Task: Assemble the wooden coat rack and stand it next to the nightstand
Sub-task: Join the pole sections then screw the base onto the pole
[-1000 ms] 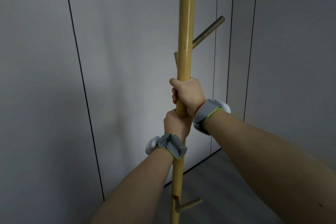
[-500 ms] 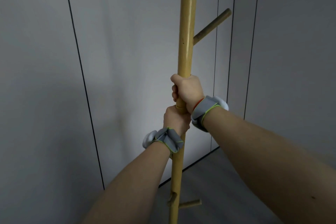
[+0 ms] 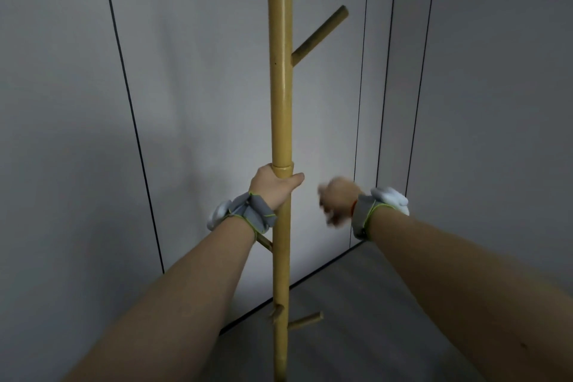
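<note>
The coat rack pole [image 3: 281,102] stands upright near the wall panels [image 3: 192,102]. Left hand [image 3: 273,186] fingers wrap it just below the joint. Right hand [image 3: 336,203] is off the pole, blurred; finger state cannot be determined. Judged stiff, smooth, top-heavy: grip mid-pole, clear of pegs [image 3: 319,36].

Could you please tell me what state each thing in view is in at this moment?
Pole: upright, two sections joined at a seam just above the left hand.
Upper peg: fitted, angled up to the right.
Lower peg: fitted, pointing right.
Left hand: closed around the pole.
Right hand: off the pole, blurred, holding nothing.
</note>
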